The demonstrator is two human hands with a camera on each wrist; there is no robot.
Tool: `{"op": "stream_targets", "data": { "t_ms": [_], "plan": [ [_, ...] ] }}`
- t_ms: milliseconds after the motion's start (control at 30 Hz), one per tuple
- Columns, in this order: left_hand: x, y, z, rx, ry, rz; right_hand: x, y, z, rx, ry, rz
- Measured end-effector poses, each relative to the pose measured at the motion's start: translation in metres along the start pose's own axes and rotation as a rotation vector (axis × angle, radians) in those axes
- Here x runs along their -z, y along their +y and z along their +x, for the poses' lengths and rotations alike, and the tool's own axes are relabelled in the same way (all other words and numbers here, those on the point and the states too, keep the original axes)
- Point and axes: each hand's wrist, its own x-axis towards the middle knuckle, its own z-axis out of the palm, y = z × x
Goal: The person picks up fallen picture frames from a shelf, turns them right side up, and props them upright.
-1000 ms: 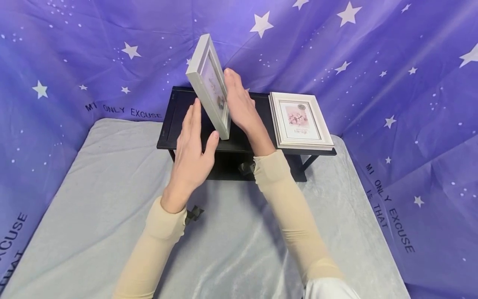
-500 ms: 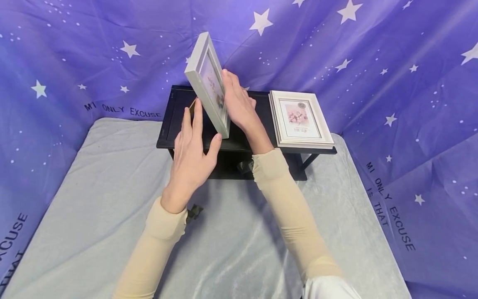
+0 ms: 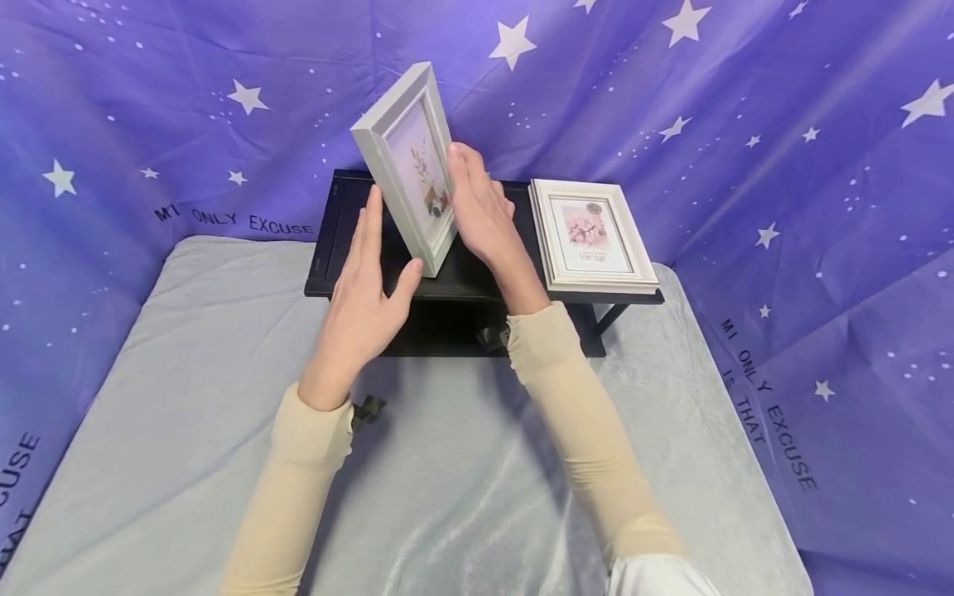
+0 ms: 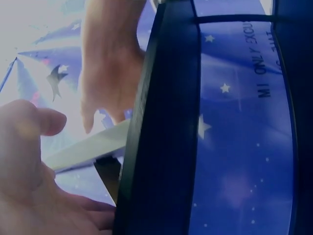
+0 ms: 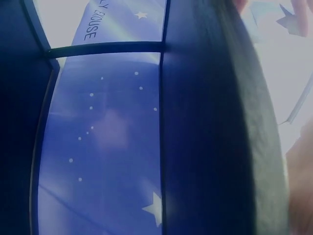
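Observation:
A pale grey picture frame (image 3: 406, 170) with a plant print stands upright and angled on the black shelf (image 3: 484, 285). On its left, my left hand (image 3: 365, 306) holds its fingers straight, fingertips close by the frame's side edge and thumb spread. My right hand (image 3: 480, 199) is at the opposite edge, its digits gripping there; some fingertips are hidden. Seen from low down in the left wrist view, the frame's edge (image 4: 93, 147) shows above a dark stand leg (image 4: 108, 176). Shelf boards (image 5: 205, 122) fill much of the right wrist view.
White picture frames (image 3: 589, 236) lie stacked flat on the shelf's right end, the top one with a pink flower print. Small dark objects (image 3: 368, 410) show by the left cuff. A grey cloth (image 3: 462, 488) covers the table; a starry purple curtain (image 3: 246, 50) surrounds it.
The standing frame has turned so more of its print faces the head view. My left hand has shifted slightly left; my right hand has stayed at the frame's edge.

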Motion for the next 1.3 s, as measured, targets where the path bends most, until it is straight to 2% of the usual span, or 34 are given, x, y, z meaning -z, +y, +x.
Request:
{"op": "stream_targets", "data": {
  "t_ms": [200, 467, 700, 867, 1100, 1300],
  "plan": [
    [0.004, -0.009, 0.009, -0.083, 0.03, 0.024, 0.004, 0.003, -0.009, 0.031, 0.027, 0.038],
    [0.01, -0.022, 0.014, -0.107, 0.039, 0.054, 0.003, 0.012, -0.02, 0.059, 0.063, 0.058],
    [0.018, -0.034, 0.022, -0.145, 0.008, -0.014, 0.005, 0.015, -0.028, 0.071, 0.106, 0.053],
    [0.022, -0.045, 0.029, -0.186, 0.001, -0.016, 0.004, 0.015, -0.035, 0.093, 0.125, 0.034],
    [0.031, -0.052, 0.036, -0.189, -0.063, -0.034, 0.002, 0.016, -0.046, 0.069, 0.148, -0.03],
    [0.037, -0.057, 0.046, -0.196, -0.11, -0.09, 0.0, 0.018, -0.054, 0.089, 0.158, -0.067]
  ]
}}
